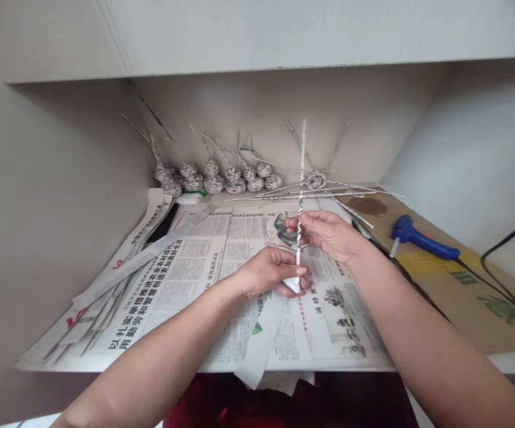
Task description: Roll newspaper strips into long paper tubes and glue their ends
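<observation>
A thin rolled newspaper tube (302, 172) stands nearly upright in front of me, pale at the top and dark-printed lower down. Around its lower end my left hand (275, 272) is closed, thumb and fingers pinching the tube. A strip of paper (260, 351) trails from below that hand over the table's front edge. Higher up, my right hand (329, 235) pinches the tube between thumb and fingers. Behind the hands lies a small dark, crumpled-looking thing (283, 229) whose kind I cannot make out. Newspaper sheets (168, 309) cover the table underneath.
Several woven paper gourds (213, 181) line the back wall. Right of them sit a small woven piece with spokes (316, 180) and loose paper tubes. A blue glue gun (424, 238) rests on cardboard (467, 315) at right, its cord trailing. Cut newspaper strips (137, 261) lie left.
</observation>
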